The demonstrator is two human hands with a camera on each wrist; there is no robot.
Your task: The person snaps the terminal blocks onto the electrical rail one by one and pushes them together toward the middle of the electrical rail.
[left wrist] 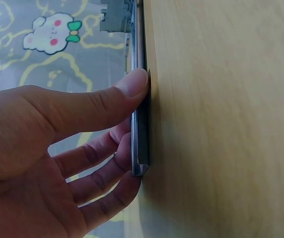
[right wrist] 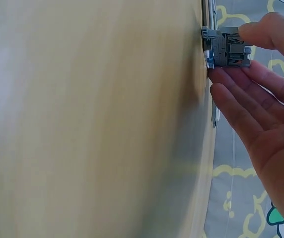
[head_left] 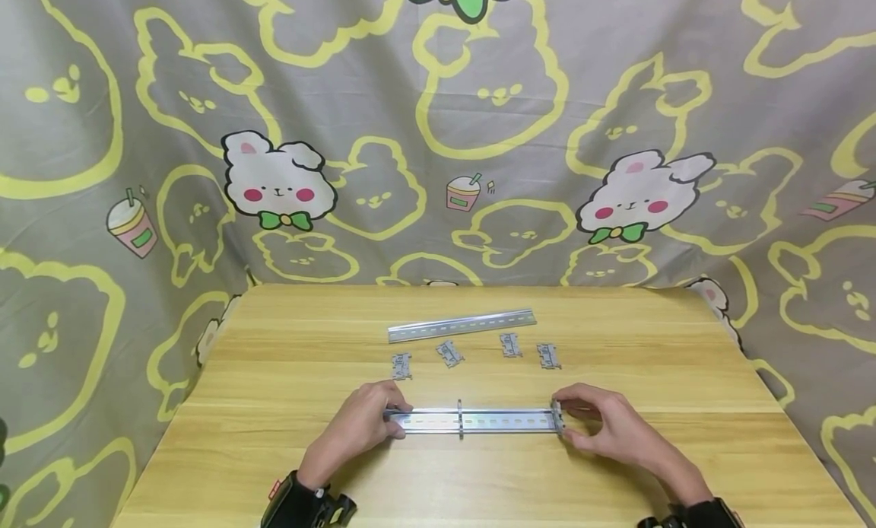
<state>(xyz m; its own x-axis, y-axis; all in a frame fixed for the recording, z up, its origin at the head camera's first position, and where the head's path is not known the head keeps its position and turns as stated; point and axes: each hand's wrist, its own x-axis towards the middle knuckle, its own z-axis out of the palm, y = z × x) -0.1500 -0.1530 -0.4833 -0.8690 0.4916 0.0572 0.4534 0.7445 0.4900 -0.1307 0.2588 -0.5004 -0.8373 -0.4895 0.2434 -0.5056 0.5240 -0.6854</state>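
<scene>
A slotted metal DIN rail (head_left: 506, 421) lies crosswise on the table near the front. My left hand (head_left: 364, 420) grips its left end, thumb on the near edge and fingers on the far edge; the left wrist view shows the thumb (left wrist: 132, 83) against the rail. One grey terminal block (head_left: 461, 421) sits upright across the rail near its middle. At the rail's right end stands another terminal block (right wrist: 229, 48), pinched between the thumb and fingers of my right hand (head_left: 612, 429). Whether that block is fully seated on the rail, I cannot tell.
Behind the rail lie several loose grey terminal blocks (head_left: 449, 353). A second metal rail (head_left: 461, 326) lies slightly slanted farther back on the wooden table (head_left: 274, 345). A patterned grey curtain (head_left: 383, 94) hangs beyond the table's back edge and sides.
</scene>
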